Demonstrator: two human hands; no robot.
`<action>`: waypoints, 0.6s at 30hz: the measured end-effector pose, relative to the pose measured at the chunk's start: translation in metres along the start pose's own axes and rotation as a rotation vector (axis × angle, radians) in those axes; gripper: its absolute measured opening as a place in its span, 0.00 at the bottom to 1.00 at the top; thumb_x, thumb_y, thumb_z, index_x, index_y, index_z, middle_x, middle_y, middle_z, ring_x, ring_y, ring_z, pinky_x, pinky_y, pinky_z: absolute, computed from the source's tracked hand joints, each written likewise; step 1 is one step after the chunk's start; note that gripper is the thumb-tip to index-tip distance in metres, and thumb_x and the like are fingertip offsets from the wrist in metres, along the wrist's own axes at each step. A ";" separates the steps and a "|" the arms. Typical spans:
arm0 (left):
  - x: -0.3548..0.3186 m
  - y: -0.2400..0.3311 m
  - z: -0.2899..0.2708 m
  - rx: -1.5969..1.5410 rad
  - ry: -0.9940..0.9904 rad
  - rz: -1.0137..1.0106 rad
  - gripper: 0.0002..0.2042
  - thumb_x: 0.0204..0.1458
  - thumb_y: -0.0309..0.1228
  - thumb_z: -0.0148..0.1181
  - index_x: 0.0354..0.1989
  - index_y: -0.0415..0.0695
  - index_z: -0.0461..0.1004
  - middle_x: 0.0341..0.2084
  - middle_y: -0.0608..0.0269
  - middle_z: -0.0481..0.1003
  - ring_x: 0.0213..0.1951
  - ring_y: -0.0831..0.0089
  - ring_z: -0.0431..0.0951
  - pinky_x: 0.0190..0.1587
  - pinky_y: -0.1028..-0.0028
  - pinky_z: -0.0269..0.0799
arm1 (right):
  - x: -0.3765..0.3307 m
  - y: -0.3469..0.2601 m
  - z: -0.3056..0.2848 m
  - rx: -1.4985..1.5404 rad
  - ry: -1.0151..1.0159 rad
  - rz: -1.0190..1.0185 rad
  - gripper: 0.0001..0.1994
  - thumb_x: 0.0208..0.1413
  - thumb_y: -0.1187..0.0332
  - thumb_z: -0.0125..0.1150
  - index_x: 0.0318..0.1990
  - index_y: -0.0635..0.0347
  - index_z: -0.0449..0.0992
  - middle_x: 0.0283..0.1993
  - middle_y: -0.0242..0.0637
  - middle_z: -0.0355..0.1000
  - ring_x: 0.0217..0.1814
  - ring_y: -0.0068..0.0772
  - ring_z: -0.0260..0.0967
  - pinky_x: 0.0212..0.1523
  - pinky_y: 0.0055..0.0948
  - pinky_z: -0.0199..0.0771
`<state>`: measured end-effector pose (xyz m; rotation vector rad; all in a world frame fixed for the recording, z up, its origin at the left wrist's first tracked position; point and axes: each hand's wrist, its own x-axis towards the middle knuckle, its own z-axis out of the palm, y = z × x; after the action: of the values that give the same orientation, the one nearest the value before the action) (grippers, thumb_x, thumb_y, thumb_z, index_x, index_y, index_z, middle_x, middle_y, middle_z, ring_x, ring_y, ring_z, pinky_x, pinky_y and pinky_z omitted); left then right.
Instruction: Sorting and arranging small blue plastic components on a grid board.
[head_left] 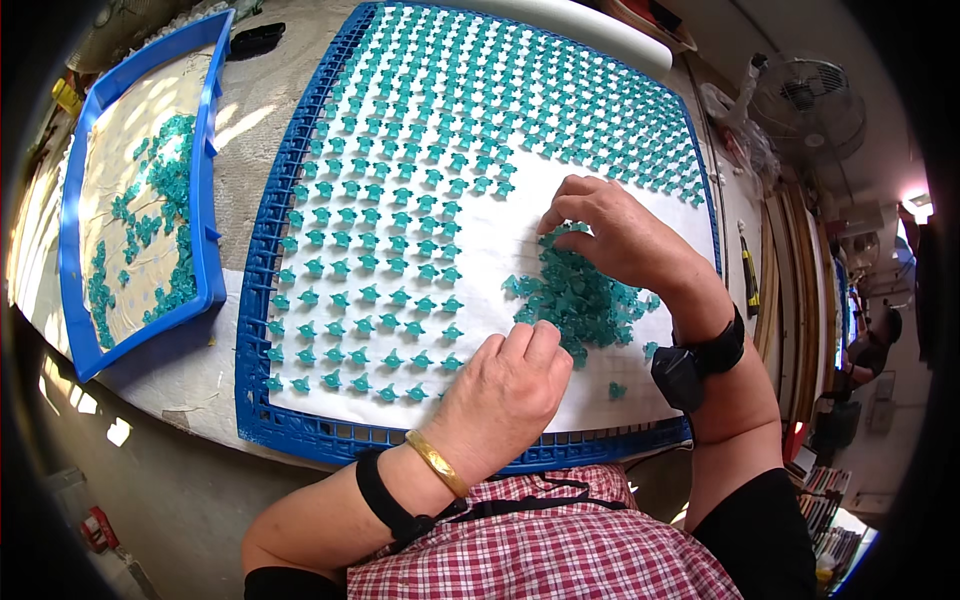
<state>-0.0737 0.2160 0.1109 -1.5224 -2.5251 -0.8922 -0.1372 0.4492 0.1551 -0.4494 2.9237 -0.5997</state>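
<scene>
Small translucent teal pieces with pointed side tips [397, 243] stand in rows on a white sheet [490, 230] lining a blue plastic lattice tray [262, 270]. A loose heap of the same teal pieces [575, 295] lies on the sheet between my hands. My right hand [615, 230] arches over the heap's far edge, thumb and forefinger bent around a teal piece at their tips. At the heap's near left side, my left hand [515, 385] is closed with its knuckles up. Its fingertips are hidden, so what they hold cannot be made out.
To the left stands a shallow blue tray [207, 200] with a cloth lining and scattered teal pieces. A white roll [590, 35] lies behind the lattice tray. A yellow-and-black cutter [750, 278] is at the right. A fan [808, 95] and another person [875, 345] are farther off.
</scene>
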 end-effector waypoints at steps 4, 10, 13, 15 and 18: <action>0.001 -0.001 -0.002 -0.038 -0.015 -0.009 0.06 0.52 0.24 0.59 0.38 0.40 0.74 0.40 0.56 0.71 0.41 0.63 0.75 0.42 0.68 0.75 | 0.001 -0.004 0.003 -0.018 -0.022 0.035 0.07 0.55 0.75 0.68 0.42 0.61 0.84 0.45 0.43 0.78 0.52 0.49 0.74 0.55 0.44 0.73; 0.002 0.000 -0.004 -0.038 -0.014 -0.057 0.08 0.53 0.24 0.60 0.41 0.41 0.75 0.43 0.55 0.72 0.44 0.61 0.76 0.43 0.67 0.76 | 0.007 -0.006 0.015 -0.063 0.013 0.090 0.06 0.56 0.73 0.67 0.40 0.61 0.82 0.46 0.40 0.77 0.54 0.47 0.73 0.55 0.40 0.70; 0.001 0.000 -0.003 -0.061 -0.045 -0.053 0.08 0.52 0.24 0.60 0.41 0.41 0.74 0.44 0.53 0.72 0.45 0.60 0.76 0.45 0.66 0.78 | 0.008 -0.014 0.023 -0.093 0.055 0.008 0.05 0.56 0.73 0.67 0.39 0.61 0.82 0.43 0.41 0.77 0.52 0.46 0.74 0.54 0.40 0.70; 0.001 -0.001 -0.005 -0.062 -0.047 -0.051 0.09 0.52 0.24 0.60 0.41 0.40 0.74 0.44 0.53 0.72 0.45 0.60 0.76 0.45 0.66 0.78 | 0.006 -0.018 0.024 -0.101 0.071 -0.043 0.05 0.55 0.73 0.68 0.39 0.60 0.81 0.42 0.41 0.77 0.51 0.46 0.74 0.53 0.41 0.70; 0.001 -0.002 -0.004 -0.075 -0.041 -0.049 0.09 0.52 0.23 0.60 0.41 0.40 0.74 0.44 0.52 0.72 0.45 0.60 0.77 0.45 0.66 0.78 | 0.002 -0.020 0.021 0.097 0.005 0.000 0.07 0.55 0.73 0.68 0.40 0.60 0.81 0.41 0.40 0.78 0.49 0.46 0.75 0.53 0.41 0.70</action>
<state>-0.0768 0.2142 0.1143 -1.5203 -2.5969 -0.9835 -0.1306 0.4230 0.1443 -0.4376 2.8839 -0.7397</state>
